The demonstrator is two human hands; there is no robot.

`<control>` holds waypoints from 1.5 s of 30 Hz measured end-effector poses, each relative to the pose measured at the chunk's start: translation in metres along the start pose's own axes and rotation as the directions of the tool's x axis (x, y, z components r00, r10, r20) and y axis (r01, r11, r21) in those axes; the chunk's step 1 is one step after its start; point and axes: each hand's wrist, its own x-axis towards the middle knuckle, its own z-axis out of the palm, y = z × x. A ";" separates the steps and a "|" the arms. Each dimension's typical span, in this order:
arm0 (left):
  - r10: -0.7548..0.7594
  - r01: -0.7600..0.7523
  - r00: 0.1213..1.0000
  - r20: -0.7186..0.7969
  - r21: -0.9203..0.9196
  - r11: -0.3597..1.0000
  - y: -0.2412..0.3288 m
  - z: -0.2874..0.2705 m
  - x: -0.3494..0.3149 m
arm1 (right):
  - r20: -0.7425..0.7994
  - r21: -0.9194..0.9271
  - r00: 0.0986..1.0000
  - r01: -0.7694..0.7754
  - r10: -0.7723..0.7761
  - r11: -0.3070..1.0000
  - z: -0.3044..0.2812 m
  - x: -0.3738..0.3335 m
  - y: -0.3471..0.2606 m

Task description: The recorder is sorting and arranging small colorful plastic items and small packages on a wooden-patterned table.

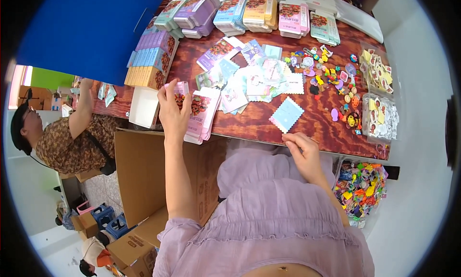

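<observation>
My left hand [174,109] is closed around a small pink box [181,88] with a printed front. It is above the left end of the table, beside a fanned stack of flat pink cartons [203,113]. My right hand [303,150] is at the table's front edge, its fingers loosely apart and nothing visible in them. Just beyond its fingertips lies a light blue card with a scalloped edge [288,114]. A loose heap of pastel cards [259,80] spreads over the middle, with a purple carton [216,56] at its far left.
Stacked coloured boxes [259,10] line the back. An open white box [144,106] sits at left. Small charms [336,78] and clear bags of pieces [379,116] lie to the right. A large cardboard carton [139,171] stands below the table; another person [77,138] works at left.
</observation>
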 end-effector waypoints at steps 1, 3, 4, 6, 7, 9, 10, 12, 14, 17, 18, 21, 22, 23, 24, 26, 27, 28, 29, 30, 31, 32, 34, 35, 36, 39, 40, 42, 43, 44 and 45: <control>0.005 -0.005 1.000 0.001 -0.006 1.000 0.007 0.000 -0.001 | -0.007 -0.004 1.000 -0.001 0.001 1.000 0.000 0.003 -0.003; 0.115 -0.115 0.993 0.003 -0.036 0.993 0.029 -0.007 -0.006 | -0.024 -0.004 0.999 0.039 -0.039 0.999 0.000 0.015 -0.015; 0.132 -0.127 0.990 0.057 -0.084 0.988 0.052 -0.014 -0.010 | -0.034 -0.010 0.999 0.032 -0.032 0.999 0.000 0.023 -0.022; 0.236 -0.202 0.965 0.112 -0.253 0.946 0.069 -0.014 -0.022 | -0.098 -0.069 0.927 0.356 -0.362 0.932 0.001 0.048 -0.039; 0.251 -0.181 0.949 0.190 -0.325 0.928 0.083 -0.018 -0.026 | -0.104 -0.080 0.929 0.349 -0.356 0.934 0.002 0.059 -0.048; 0.363 -0.250 0.901 0.236 -0.400 0.882 0.093 -0.016 -0.035 | -0.099 -0.138 0.828 0.538 -0.552 0.831 0.002 0.074 -0.066; 0.394 -0.246 0.879 0.269 -0.454 0.857 0.098 -0.014 -0.039 | -0.104 -0.149 0.831 0.530 -0.546 0.835 0.001 0.077 -0.069; 0.366 -0.162 0.856 0.364 -0.483 0.860 0.111 -0.015 -0.044 | -0.031 -0.187 0.806 0.577 -0.591 0.796 0.000 0.078 -0.071; 0.376 -0.170 0.846 0.378 -0.478 0.862 0.116 -0.013 -0.046 | -0.032 -0.191 0.806 0.576 -0.591 0.795 -0.001 0.075 -0.067; 0.416 -0.226 0.831 0.369 -0.459 0.859 0.117 -0.009 -0.049 | -0.051 -0.219 0.830 0.533 -0.555 0.817 0.001 0.067 -0.063; 0.419 -0.234 0.822 0.386 -0.440 0.867 0.118 -0.008 -0.049 | -0.063 -0.231 0.855 0.489 -0.515 0.841 0.003 0.064 -0.062; 0.427 -0.248 0.812 0.398 -0.427 0.870 0.118 -0.005 -0.051 | -0.089 -0.267 0.875 0.440 -0.476 0.857 0.007 0.060 -0.059; 0.432 -0.253 0.813 0.391 -0.430 0.867 0.118 -0.004 -0.051 | -0.102 -0.289 0.870 0.439 -0.483 0.851 0.008 0.060 -0.058; 0.431 -0.251 0.813 0.392 -0.432 0.866 0.118 -0.005 -0.051 | -0.101 -0.291 0.871 0.437 -0.482 0.851 0.008 0.059 -0.057; 0.425 -0.245 0.815 0.393 -0.432 0.868 0.118 -0.005 -0.051 | -0.103 -0.289 0.857 0.461 -0.506 0.839 0.008 0.059 -0.056; 0.419 -0.236 0.818 0.394 -0.434 0.869 0.118 -0.004 -0.052 | -0.104 -0.289 0.842 0.484 -0.529 0.826 0.007 0.059 -0.055; 0.432 -0.249 0.816 0.384 -0.441 0.862 0.117 -0.003 -0.053 | -0.102 -0.286 0.831 0.502 -0.547 0.816 0.007 0.059 -0.055; 0.446 -0.263 0.814 0.374 -0.447 0.855 0.116 -0.003 -0.055 | -0.101 -0.284 0.819 0.520 -0.565 0.805 0.006 0.058 -0.055; 0.442 -0.260 0.815 0.374 -0.447 0.856 0.117 -0.004 -0.056 | -0.098 -0.283 0.819 0.522 -0.565 0.805 0.006 0.058 -0.055; 0.432 -0.246 0.818 0.379 -0.449 0.859 0.119 -0.005 -0.056 | -0.096 -0.284 0.819 0.522 -0.566 0.804 0.007 0.057 -0.054; 0.422 -0.232 0.821 0.384 -0.451 0.862 0.120 -0.005 -0.057 | -0.094 -0.285 0.819 0.523 -0.566 0.803 0.007 0.056 -0.054; 0.422 -0.231 0.821 0.385 -0.452 0.862 0.120 -0.005 -0.058 | -0.093 -0.285 0.819 0.522 -0.566 0.804 0.007 0.056 -0.053; 0.443 -0.282 0.823 0.356 -0.420 0.862 0.119 -0.003 -0.060 | -0.070 -0.279 0.811 0.543 -0.581 0.792 0.006 0.055 -0.052; 0.442 -0.282 0.823 0.356 -0.420 0.863 0.121 -0.003 -0.061 | -0.070 -0.279 0.811 0.543 -0.581 0.792 0.007 0.054 -0.051; 0.425 -0.259 0.839 0.341 -0.436 0.862 0.122 -0.003 -0.063 | -0.073 -0.216 0.824 0.537 -0.562 0.815 0.007 0.053 -0.050; 0.422 -0.262 0.852 0.310 -0.445 0.856 0.122 -0.001 -0.066 | -0.065 -0.048 0.889 0.452 -0.454 0.891 0.008 0.047 -0.049; 0.437 -0.288 0.850 0.294 -0.436 0.853 0.122 0.000 -0.068 | -0.044 0.056 0.931 0.364 -0.362 0.930 0.008 0.045 -0.049; 0.412 -0.244 0.853 0.320 -0.452 0.858 0.121 0.001 -0.070 | -0.027 0.114 0.953 0.303 -0.302 0.946 0.009 0.042 -0.049; 0.388 -0.201 0.854 0.347 -0.467 0.861 0.121 0.001 -0.070 | -0.007 0.171 0.971 0.238 -0.240 0.956 0.010 0.041 -0.049; 0.388 -0.201 0.854 0.347 -0.467 0.861 0.121 0.001 -0.070 | -0.007 0.171 0.971 0.238 -0.240 0.956 0.012 0.040 -0.050; 0.385 -0.207 0.860 0.336 -0.460 0.864 0.121 0.001 -0.068 | -0.057 0.130 0.955 0.297 -0.292 0.946 0.016 0.039 -0.051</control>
